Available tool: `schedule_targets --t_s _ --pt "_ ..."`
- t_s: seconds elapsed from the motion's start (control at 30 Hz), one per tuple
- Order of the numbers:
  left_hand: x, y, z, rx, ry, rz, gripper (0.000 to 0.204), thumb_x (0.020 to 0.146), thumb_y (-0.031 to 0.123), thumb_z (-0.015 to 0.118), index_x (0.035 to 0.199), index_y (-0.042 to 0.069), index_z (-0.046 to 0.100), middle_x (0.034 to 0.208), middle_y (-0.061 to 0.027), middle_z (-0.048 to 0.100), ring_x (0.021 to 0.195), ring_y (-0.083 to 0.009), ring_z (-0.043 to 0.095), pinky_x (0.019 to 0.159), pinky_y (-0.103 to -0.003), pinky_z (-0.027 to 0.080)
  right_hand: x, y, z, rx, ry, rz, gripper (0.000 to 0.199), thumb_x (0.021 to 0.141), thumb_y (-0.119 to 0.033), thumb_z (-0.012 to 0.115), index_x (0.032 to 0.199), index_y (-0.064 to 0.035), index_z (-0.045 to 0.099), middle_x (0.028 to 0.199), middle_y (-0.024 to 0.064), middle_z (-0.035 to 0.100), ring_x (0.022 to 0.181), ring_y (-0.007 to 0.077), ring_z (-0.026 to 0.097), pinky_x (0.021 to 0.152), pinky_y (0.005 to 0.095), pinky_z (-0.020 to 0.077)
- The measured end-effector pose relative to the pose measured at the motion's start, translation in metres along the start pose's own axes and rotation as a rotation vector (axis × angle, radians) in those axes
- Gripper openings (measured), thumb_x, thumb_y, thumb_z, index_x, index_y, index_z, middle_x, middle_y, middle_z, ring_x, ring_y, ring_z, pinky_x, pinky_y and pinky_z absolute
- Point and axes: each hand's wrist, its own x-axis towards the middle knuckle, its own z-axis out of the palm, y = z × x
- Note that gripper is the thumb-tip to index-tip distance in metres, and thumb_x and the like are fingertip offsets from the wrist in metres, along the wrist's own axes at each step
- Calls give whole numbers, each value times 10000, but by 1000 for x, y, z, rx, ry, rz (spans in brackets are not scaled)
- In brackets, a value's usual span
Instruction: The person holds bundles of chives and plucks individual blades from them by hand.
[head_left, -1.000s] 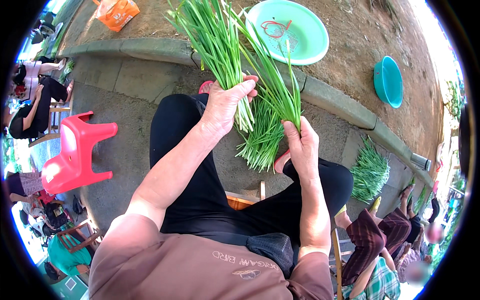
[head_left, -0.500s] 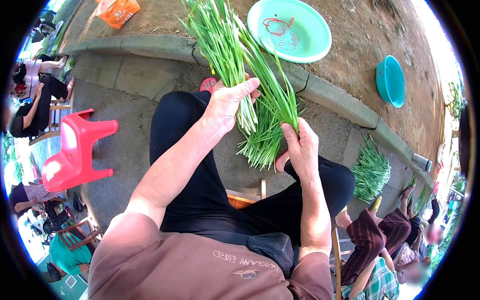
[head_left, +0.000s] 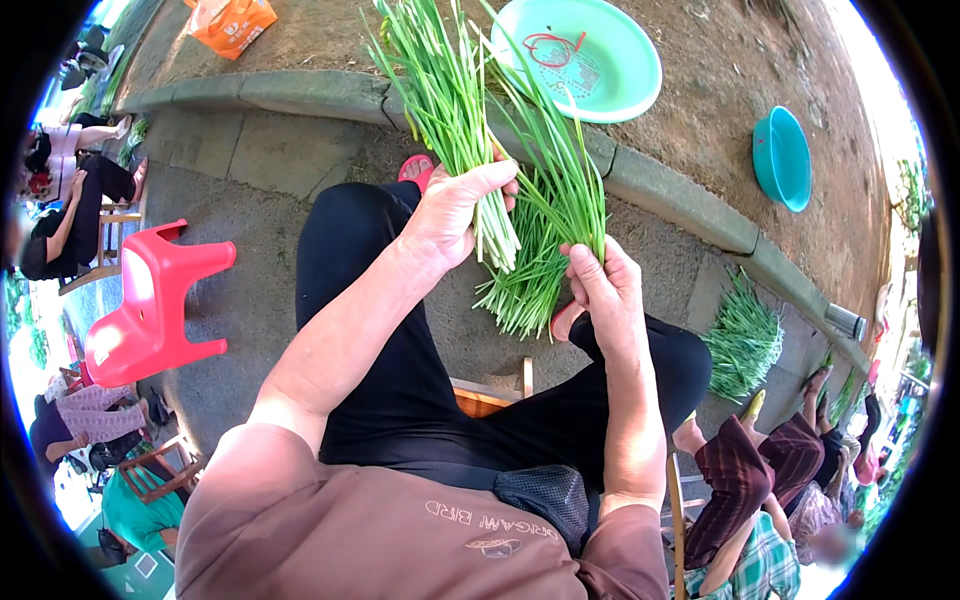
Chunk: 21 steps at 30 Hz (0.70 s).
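My left hand (head_left: 455,215) is closed around a bundle of green chives (head_left: 450,110) just above my knee; my right hand (head_left: 600,290) pinches a few loose stalks (head_left: 560,200) beside it; I'd judge aligning the cut ends matters most

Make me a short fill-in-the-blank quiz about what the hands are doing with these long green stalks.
1. The left hand grips a bundle of long green stalks near its ____ ends.
2. The right hand pinches a ____ bunch of green stalks.
3. The overturned plastic stool is ____.

Missing words: white; thinner; red
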Motion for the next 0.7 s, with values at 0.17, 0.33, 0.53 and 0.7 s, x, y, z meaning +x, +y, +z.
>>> schedule_targets --t_s 0.17,0.33,0.53,0.7 --pt "-2 2 3 -48 7 -45 189 798 13 639 956 70 552 938 -69 628 756 -151 621 646 -281 552 0 2 -1 91 -12 23 164 924 -169 545 971 -15 581 691 -48 484 505 8 330 446 173 260" --pt "0 8 4 -143 25 -63 204 796 4 638 957 81 540 1027 -100 629 781 -168 632 655 -290 560 -1 3 -5 -29 -5 4 173 923 -181 548 968 -18 584 697 -44 496 512 12 352 452 168 273" --pt "2 11 0 -116 158 -27 200 800 12 640 959 80 538 1024 -97 629 768 -168 630 646 -298 556 -5 -3 -14 -152 -26 0 176 921 -181 548 965 -14 582 697 -27 507 472 24 388 419 178 291" --pt "4 19 -5 -118 121 24 148 822 34 628 941 78 552 1008 -90 637 768 -148 626 637 -291 551 -9 -11 -17 -182 -51 42 161 921 -144 531 971 5 564 678 -1 506 398 60 446 399 201 356"
